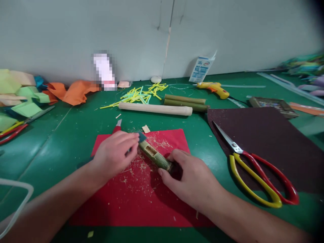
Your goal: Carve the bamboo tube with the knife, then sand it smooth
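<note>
A short green bamboo tube (158, 159) with a rectangular notch cut in its upper side lies slanted over a red sheet (118, 211). My right hand (192, 179) grips its near end between thumb and fingers. At the far end, my left hand (113, 150) is closed on a small dark blue-grey piece that looks like sandpaper (142, 136), pressed against the bamboo. Fine shavings (144, 165) are scattered about the tube. Just beyond my left hand shows a red craft knife (117, 126) with its blade out, partly hidden by the hand.
Red-and-yellow-handled scissors (236, 147) lie on a dark brown sheet (253, 125) at right. Behind are a peeled pale stick (154, 108), green bamboo pieces (186, 101), yellow strips (136, 95) and a yellow glue gun (215, 90). Folded papers (27, 108) and more scissors (15, 131) sit left.
</note>
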`<state>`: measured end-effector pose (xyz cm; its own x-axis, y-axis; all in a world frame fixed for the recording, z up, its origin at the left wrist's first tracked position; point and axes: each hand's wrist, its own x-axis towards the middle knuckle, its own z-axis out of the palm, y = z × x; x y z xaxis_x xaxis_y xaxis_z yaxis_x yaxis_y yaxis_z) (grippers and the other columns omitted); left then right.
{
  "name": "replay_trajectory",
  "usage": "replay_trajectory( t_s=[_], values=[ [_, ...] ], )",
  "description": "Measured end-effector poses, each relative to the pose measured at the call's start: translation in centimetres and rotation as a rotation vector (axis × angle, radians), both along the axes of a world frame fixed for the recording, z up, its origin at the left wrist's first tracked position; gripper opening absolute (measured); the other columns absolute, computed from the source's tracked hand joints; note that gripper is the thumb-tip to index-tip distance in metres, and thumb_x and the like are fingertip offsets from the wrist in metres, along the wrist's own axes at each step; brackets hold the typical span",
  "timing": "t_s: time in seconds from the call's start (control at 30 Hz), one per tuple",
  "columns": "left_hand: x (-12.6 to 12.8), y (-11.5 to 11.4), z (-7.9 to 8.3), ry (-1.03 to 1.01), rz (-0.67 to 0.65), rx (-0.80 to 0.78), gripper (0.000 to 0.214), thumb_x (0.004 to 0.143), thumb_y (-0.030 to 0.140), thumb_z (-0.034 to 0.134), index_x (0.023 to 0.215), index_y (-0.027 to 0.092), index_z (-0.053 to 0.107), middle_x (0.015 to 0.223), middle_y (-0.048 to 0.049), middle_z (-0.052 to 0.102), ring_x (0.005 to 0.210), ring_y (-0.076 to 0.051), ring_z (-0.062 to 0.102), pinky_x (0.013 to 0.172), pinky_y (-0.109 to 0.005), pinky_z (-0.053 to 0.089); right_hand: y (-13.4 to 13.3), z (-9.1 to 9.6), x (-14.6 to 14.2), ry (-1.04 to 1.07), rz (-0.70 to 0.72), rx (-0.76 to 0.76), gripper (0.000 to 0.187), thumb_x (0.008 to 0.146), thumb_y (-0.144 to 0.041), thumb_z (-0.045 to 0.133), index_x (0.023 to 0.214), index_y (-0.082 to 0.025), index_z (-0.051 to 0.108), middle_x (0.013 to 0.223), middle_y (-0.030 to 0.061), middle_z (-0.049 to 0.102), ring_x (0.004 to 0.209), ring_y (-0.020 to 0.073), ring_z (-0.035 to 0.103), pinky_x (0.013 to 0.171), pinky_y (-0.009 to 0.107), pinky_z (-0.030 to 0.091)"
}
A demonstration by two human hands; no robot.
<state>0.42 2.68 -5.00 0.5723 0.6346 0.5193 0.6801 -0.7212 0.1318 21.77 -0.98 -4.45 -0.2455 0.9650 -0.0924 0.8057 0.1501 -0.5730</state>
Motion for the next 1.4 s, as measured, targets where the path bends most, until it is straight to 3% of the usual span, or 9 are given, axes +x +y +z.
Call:
replay_trajectory(
  t_s=[0.4,0.53,0.67,0.8,0.93,1.07,1.4],
  values=[
    [0.15,0.21,0.03,0.017,-0.047,-0.018,0.017,0.081,0.012,0.053,0.093,0.012,0.064,0.1,-0.0061,0.068,0.092,-0.017,0.06,0.085,-0.032,0.049,-0.16,-0.2,0.0,-0.022,-0.003,0.043,0.014,0.072,-0.034,0.054,0.073,-0.022,0.047,0.066,-0.0018,0.057,0.058,0.0143,0.049,0.051,0.027,0.032],
    [0.23,0.26,0.02,0.005,-0.001,0.014,0.014,0.081,0.013,0.053,0.09,0.012,0.065,0.096,-0.0067,0.069,0.087,-0.017,0.061,0.081,-0.032,0.05,-0.18,-0.19,-0.04,-0.036,-0.009,0.043,0.014,0.072,-0.035,0.054,0.073,-0.022,0.047,0.067,-0.0015,0.057,0.058,0.0144,0.048,0.051,0.026,0.032],
    [0.37,0.17,-0.03,0.006,-0.066,-0.019,0.016,0.081,0.012,0.054,0.092,0.011,0.065,0.098,-0.0071,0.068,0.09,-0.016,0.06,0.085,-0.03,0.049,-0.07,-0.21,-0.12,-0.04,-0.012,0.043,0.014,0.072,-0.034,0.054,0.075,-0.022,0.048,0.068,-0.0014,0.058,0.058,0.0146,0.05,0.052,0.026,0.032],
    [0.22,0.14,-0.01,-0.016,-0.003,-0.016,0.015,0.081,0.013,0.054,0.091,0.012,0.065,0.097,-0.0072,0.068,0.089,-0.017,0.061,0.083,-0.032,0.05,-0.05,-0.42,-0.12,-0.044,-0.017,0.051,0.014,0.071,-0.035,0.055,0.074,-0.022,0.048,0.067,-0.0016,0.058,0.058,0.0146,0.05,0.051,0.027,0.032],
    [0.09,0.21,-0.03,-0.003,-0.057,-0.045,0.016,0.082,0.013,0.052,0.092,0.014,0.064,0.099,-0.0058,0.068,0.092,-0.017,0.06,0.085,-0.032,0.049,-0.16,-0.64,0.0,-0.038,-0.019,0.048,0.015,0.072,-0.035,0.055,0.075,-0.022,0.048,0.067,-0.0017,0.058,0.058,0.0146,0.05,0.051,0.026,0.032],
    [-0.08,0.25,0.07,0.001,0.012,-0.027,0.015,0.082,0.013,0.053,0.092,0.014,0.064,0.098,-0.0062,0.068,0.089,-0.018,0.061,0.083,-0.034,0.05,-0.17,-0.58,0.07,-0.041,-0.02,0.053,0.015,0.071,-0.034,0.056,0.075,-0.022,0.048,0.067,-0.0019,0.058,0.059,0.0146,0.05,0.051,0.026,0.033],
    [-0.29,-0.01,0.18,0.039,-0.067,-0.056,0.02,0.082,0.013,0.053,0.099,0.014,0.062,0.104,-0.006,0.066,0.094,-0.017,0.059,0.087,-0.032,0.048,-0.15,-0.42,-0.06,-0.027,-0.013,0.056,0.014,0.071,-0.033,0.055,0.073,-0.022,0.047,0.067,-0.0021,0.057,0.059,0.0145,0.05,0.052,0.026,0.033]
  ],
)
